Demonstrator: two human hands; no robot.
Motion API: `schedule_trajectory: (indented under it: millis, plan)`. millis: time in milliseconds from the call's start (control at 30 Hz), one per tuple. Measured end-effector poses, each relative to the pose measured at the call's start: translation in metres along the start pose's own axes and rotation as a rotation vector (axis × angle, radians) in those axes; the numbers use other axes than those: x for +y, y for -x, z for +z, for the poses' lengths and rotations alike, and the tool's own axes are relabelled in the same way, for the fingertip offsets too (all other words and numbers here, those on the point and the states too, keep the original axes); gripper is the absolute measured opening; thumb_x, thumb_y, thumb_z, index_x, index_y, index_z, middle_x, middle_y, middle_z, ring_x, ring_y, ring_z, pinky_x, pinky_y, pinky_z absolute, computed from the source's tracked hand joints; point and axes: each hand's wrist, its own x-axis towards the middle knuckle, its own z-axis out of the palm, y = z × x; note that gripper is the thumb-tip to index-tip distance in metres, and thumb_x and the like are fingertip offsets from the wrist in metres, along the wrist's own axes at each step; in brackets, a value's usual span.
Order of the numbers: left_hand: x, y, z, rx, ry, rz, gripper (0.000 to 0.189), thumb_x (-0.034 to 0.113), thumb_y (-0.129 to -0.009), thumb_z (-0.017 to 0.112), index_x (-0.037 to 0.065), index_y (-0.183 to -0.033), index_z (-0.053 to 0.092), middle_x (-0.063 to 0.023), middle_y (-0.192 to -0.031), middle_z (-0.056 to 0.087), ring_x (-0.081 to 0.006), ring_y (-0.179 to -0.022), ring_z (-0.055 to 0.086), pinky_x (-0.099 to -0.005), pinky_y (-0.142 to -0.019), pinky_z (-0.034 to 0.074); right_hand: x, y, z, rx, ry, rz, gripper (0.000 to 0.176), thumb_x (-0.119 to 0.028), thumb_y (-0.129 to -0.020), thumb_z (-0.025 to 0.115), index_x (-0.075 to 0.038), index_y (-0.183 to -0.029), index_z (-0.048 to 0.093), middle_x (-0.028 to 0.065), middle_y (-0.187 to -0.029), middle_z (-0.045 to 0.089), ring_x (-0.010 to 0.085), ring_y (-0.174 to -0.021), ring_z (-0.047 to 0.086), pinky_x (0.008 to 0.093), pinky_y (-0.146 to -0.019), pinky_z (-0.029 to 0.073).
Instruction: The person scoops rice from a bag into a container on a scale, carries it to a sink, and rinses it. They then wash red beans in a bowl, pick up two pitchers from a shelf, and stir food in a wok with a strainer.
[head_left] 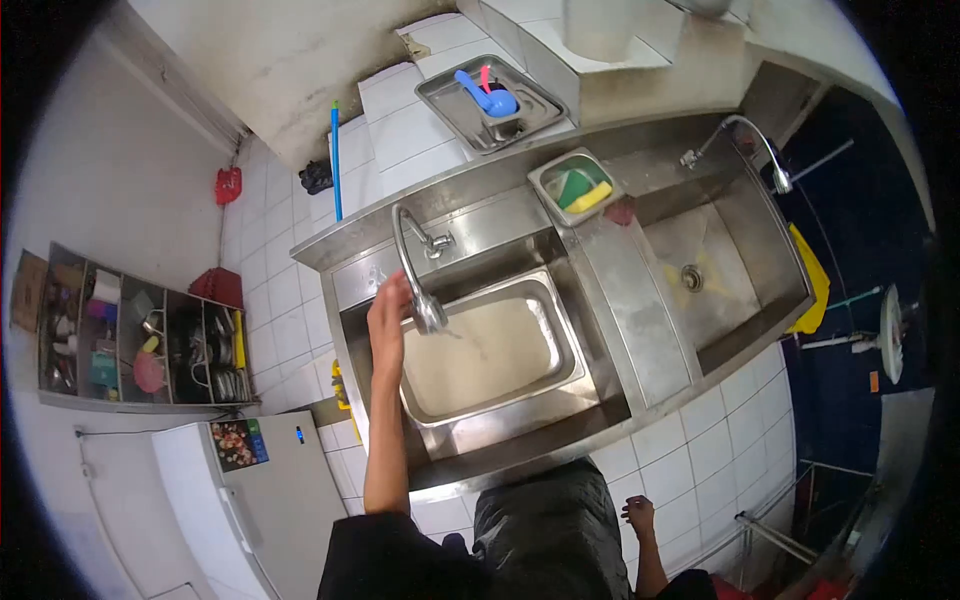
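Note:
My left hand (388,312) reaches up to the curved steel faucet (412,262) over the left sink and rests against its spout near the outlet. Water runs from the spout into a steel pan (560,345) that sits in the left sink basin (352,330) and is filled with cloudy liquid. My right hand (637,516) hangs low at my side, below the counter edge, with its fingers loosely curled and nothing in it.
A second sink basin (735,290) with its own faucet (755,140) lies to the right. A small tub with sponges (575,186) sits on the sink's back ledge. A steel tray with a blue scoop (488,98) rests on the tiled counter. A shelf of utensils (140,340) and a white fridge (255,490) stand at left.

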Motion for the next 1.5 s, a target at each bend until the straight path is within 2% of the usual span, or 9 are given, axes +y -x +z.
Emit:
schedule_trajectory:
  millis: [200,467,567,633,867,1100,1333,1400,1500]
  plan:
    - [-0.043,-0.008,0.013,-0.080,-0.403,0.246,0.035,0.027,-0.096,0.050,0.000,-0.118,0.053,-0.0046,-0.086,0.063,-0.0102,-0.069,0.055,-0.0246,-0.062,0.043,0.098,0.024,-0.041,0.080,-0.296,0.116,0.020,-0.019,-0.088,0.052,-0.003,-0.099,0.057,0.0131,-0.074,0.063,0.0215,-0.055,0.064,0.0319,-0.043,0.050]
    - [-0.038,0.019,0.014,-0.230,-0.241,0.106,0.052,0.032,-0.087,0.064,0.010,-0.129,0.046,-0.0079,-0.100,0.063,-0.0153,-0.084,0.059,-0.0270,-0.069,0.045,0.182,0.097,-0.023,0.264,-0.589,0.149,0.028,-0.031,-0.085,0.062,-0.006,-0.097,0.056,0.0132,-0.075,0.064,0.0235,-0.055,0.063,0.0334,-0.042,0.049]
    - [-0.022,0.026,0.015,-0.208,-0.339,0.086,0.044,0.030,-0.090,0.059,0.007,-0.125,0.047,-0.0006,-0.083,0.055,-0.0101,-0.072,0.049,-0.0261,-0.066,0.041,0.211,0.128,0.001,0.141,-0.796,0.259,0.028,-0.031,-0.087,0.055,-0.005,-0.094,0.062,0.0071,-0.073,0.063,0.0172,-0.060,0.059,0.0313,-0.047,0.048]
    - [-0.035,0.017,0.011,-0.229,-0.270,0.115,0.043,0.032,-0.090,0.058,0.007,-0.123,0.049,-0.0005,-0.081,0.053,-0.0101,-0.071,0.046,-0.0261,-0.065,0.039,0.148,0.159,0.031,0.318,-0.461,0.242,0.021,-0.024,-0.086,0.055,-0.005,-0.089,0.065,0.0070,-0.073,0.063,0.0165,-0.063,0.058,0.0307,-0.051,0.047]
    - [-0.059,0.008,0.004,-0.235,-0.366,0.199,0.037,0.034,-0.091,0.057,0.004,-0.111,0.052,-0.0029,-0.076,0.050,-0.0121,-0.066,0.042,-0.0287,-0.062,0.038,0.261,0.140,0.097,0.338,-0.052,-0.310,0.022,-0.018,-0.080,0.057,-0.003,-0.095,0.063,0.0144,-0.082,0.066,0.0248,-0.069,0.063,0.0357,-0.067,0.052]
    - [-0.072,0.003,-0.001,-0.243,-0.479,0.290,0.039,0.031,-0.089,0.059,0.003,-0.115,0.051,-0.0075,-0.083,0.053,-0.0155,-0.070,0.049,-0.0304,-0.065,0.041,0.136,0.207,0.100,0.324,-0.404,0.085,0.017,-0.016,-0.088,0.052,-0.002,-0.091,0.061,0.0068,-0.070,0.062,0.0137,-0.060,0.057,0.0286,-0.050,0.046]
    - [-0.077,0.009,-0.005,-0.214,-0.547,0.342,0.052,0.036,-0.094,0.053,0.003,-0.132,0.040,-0.0138,-0.111,0.054,-0.0214,-0.097,0.054,-0.0340,-0.086,0.043,0.165,0.226,0.116,0.363,-0.569,0.168,0.020,-0.023,-0.093,0.051,-0.004,-0.096,0.055,0.0079,-0.073,0.061,0.0149,-0.056,0.058,0.0278,-0.046,0.047]
    - [-0.067,0.034,-0.007,-0.052,-0.266,0.354,0.051,0.029,-0.093,0.056,0.002,-0.134,0.040,-0.0171,-0.118,0.052,-0.0235,-0.104,0.051,-0.0325,-0.089,0.042,0.184,0.229,0.119,0.368,-0.542,0.166,0.019,-0.022,-0.093,0.050,-0.005,-0.096,0.056,0.0073,-0.074,0.061,0.0145,-0.056,0.058,0.0274,-0.045,0.046]
    - [-0.109,0.072,-0.029,0.186,-0.218,0.358,0.036,0.028,-0.097,0.045,-0.001,-0.117,0.052,-0.0129,-0.103,0.059,-0.0210,-0.092,0.057,-0.0305,-0.084,0.044,0.206,0.237,0.129,0.408,-0.607,0.111,0.018,-0.021,-0.091,0.052,-0.006,-0.096,0.060,0.0067,-0.073,0.061,0.0138,-0.055,0.057,0.0268,-0.043,0.045]
